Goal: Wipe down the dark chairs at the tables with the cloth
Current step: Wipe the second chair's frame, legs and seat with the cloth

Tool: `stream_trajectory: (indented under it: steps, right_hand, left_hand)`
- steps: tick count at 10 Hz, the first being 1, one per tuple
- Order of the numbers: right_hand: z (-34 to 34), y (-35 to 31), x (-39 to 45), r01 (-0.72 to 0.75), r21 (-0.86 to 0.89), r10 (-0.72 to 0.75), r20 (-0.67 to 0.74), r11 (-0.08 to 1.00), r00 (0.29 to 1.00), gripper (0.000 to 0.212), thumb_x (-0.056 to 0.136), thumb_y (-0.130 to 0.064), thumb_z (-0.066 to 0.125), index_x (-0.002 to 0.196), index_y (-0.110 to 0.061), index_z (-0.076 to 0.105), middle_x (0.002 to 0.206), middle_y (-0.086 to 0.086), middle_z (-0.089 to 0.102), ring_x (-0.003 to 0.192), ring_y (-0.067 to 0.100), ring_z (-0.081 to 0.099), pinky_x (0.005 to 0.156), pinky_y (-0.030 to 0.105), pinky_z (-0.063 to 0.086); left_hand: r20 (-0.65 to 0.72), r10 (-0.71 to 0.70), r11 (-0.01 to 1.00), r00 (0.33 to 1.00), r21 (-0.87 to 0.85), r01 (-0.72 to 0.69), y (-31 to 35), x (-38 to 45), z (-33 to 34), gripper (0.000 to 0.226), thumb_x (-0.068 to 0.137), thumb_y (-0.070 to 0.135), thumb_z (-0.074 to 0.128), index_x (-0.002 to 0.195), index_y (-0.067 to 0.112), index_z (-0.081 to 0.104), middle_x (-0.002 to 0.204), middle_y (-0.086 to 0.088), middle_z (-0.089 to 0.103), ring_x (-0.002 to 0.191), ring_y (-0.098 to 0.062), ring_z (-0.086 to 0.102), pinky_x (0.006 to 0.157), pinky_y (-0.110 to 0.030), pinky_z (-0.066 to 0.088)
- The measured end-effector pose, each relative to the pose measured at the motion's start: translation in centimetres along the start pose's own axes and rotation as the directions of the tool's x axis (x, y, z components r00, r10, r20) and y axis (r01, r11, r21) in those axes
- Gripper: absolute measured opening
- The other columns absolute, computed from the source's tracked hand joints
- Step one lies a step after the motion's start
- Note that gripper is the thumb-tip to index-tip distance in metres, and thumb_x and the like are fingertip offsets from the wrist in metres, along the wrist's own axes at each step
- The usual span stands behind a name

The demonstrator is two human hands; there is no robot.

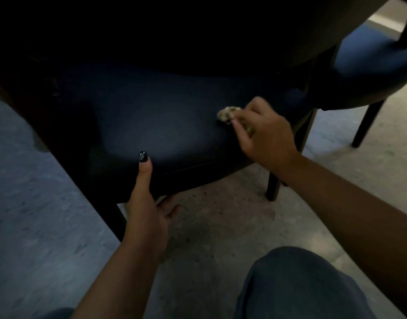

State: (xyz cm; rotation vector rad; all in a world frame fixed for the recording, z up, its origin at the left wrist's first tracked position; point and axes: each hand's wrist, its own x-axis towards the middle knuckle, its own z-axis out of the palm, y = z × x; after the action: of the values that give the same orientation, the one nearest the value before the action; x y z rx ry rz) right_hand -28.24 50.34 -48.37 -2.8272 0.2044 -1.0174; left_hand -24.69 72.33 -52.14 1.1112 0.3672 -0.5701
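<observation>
A: Dark blue seat (156, 125) of the near chair, smooth stuff, maybe fake leather. It sits tucked partway under the table (197, 26), which is at 12 o'clock.

B: Where's the cloth?

A: The cloth (227, 113) is a small tan wad on the seat's R side, abt 2 o'clock from the seat's middle. The right hand (264, 132) has its fingers curled round it & presses it down on the seat.

B: And the left hand?

A: The left hand (147, 203) grips the seat's front edge at 6 o'clock. Its thumb (143, 166) lies flat on top, black nail showing. The other fingers hook under the edge.

B: So what step is this?

A: I'd say wiping the seat top, w/ the L hand keeping the chair steady. The L half of the seat looks left to do, but it's too dim to be sure.

B: Next?

A: Prob. slide the cloth toward 9 o'clock, pressing flat. Then the back & arms. Those are deep in shadow, so go slow. A second blue chair (368, 65) waits at 2 o'clock. The grey floor (220, 226) is underneath.
</observation>
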Motion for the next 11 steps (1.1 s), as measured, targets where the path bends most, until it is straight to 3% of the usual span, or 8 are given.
stream_trajectory:
  steps: [2,4,5,6,7,8,10,11]
  right_hand:
    - [-1.7,8.6,1.7,-0.302,-0.108,0.306,0.029,0.947,0.951,0.029,0.095,-0.026,0.054,0.114,-0.007,0.065,0.111,0.016,0.054,0.090,0.026,0.056,0.075,0.026,0.041]
    - [-0.9,12.8,3.3,-0.730,-0.264,0.736,-0.096,0.630,0.670,0.025,0.097,-0.014,0.044,0.107,0.001,0.059,0.103,0.021,0.057,0.091,0.032,0.055,0.082,0.029,0.043]
    - [-0.9,13.7,2.7,-0.873,-0.181,0.891,0.130,0.452,0.435,0.028,0.094,-0.017,0.051,0.117,-0.001,0.055,0.111,0.017,0.058,0.102,0.033,0.056,0.076,0.031,0.044]
    - [0.4,15.3,1.0,-0.858,-0.268,0.888,0.275,0.438,0.368,0.032,0.096,-0.012,0.048,0.127,-0.003,0.046,0.111,0.013,0.048,0.107,0.025,0.047,0.093,0.030,0.038]
    - [2.0,14.2,0.8,-0.786,0.532,0.852,0.523,-0.315,0.013,0.030,0.104,-0.004,0.024,0.096,0.007,0.051,0.101,0.009,0.053,0.106,0.023,0.048,0.089,0.016,0.041]
    - [2.0,9.0,-1.0,-0.571,0.679,0.859,0.504,-0.462,-0.096,0.035,0.102,-0.024,0.036,0.073,-0.013,0.052,0.060,-0.001,0.054,0.059,0.013,0.049,0.048,0.021,0.050]
    - [3.1,-0.7,-3.3,-0.448,0.613,0.696,0.718,-0.650,-0.027,0.049,0.104,-0.025,0.025,0.065,-0.017,0.053,0.057,-0.004,0.044,0.048,0.009,0.041,0.055,0.022,0.046]
    - [2.6,-3.9,-3.9,-0.517,0.556,0.657,0.754,-0.651,-0.017,0.055,0.104,-0.023,0.028,0.051,-0.019,0.042,0.038,-0.008,0.033,0.029,0.004,0.030,0.034,0.012,0.029]
  left_hand:
    - [0.054,-0.014,0.999,0.998,0.043,0.012,0.0,-0.1,-0.4,0.074,0.065,0.067,0.063,0.133,0.039,0.053,0.120,0.008,0.068,0.096,-0.018,0.072,0.099,-0.049,0.041]
    - [0.009,-0.015,0.999,1.000,0.036,0.015,-0.1,-0.1,0.0,0.086,0.056,0.066,0.064,0.135,0.036,0.049,0.121,0.007,0.067,0.097,-0.020,0.071,0.089,-0.040,0.042]
    - [0.000,-0.016,0.999,1.000,0.029,0.016,0.0,-0.1,0.0,0.085,0.055,0.065,0.064,0.134,0.035,0.050,0.120,0.007,0.067,0.096,-0.020,0.071,0.089,-0.041,0.043]
    - [-0.002,-0.015,0.999,1.000,0.028,0.015,-0.1,-0.1,0.0,0.088,0.053,0.066,0.065,0.134,0.035,0.049,0.121,0.008,0.067,0.096,-0.020,0.071,0.090,-0.042,0.043]
    - [-0.010,-0.023,0.999,1.000,0.028,0.024,0.0,-0.2,0.0,0.094,0.052,0.067,0.065,0.137,0.033,0.046,0.124,0.006,0.065,0.101,-0.019,0.068,0.087,-0.041,0.044]
    - [-0.020,-0.044,0.999,0.999,0.013,0.044,0.0,-0.2,0.1,0.091,0.057,0.065,0.064,0.138,0.030,0.044,0.124,0.005,0.064,0.103,-0.018,0.066,0.078,-0.037,0.044]
    - [-0.048,-0.063,0.998,0.997,-0.012,0.063,0.0,0.0,0.2,0.097,0.051,0.067,0.065,0.138,0.030,0.042,0.120,0.007,0.065,0.102,-0.018,0.067,0.072,-0.033,0.042]
    - [-0.020,-0.069,0.998,0.997,0.008,0.069,0.0,0.0,0.1,0.101,0.048,0.070,0.065,0.139,0.031,0.040,0.123,0.007,0.064,0.101,-0.017,0.068,0.072,-0.032,0.041]
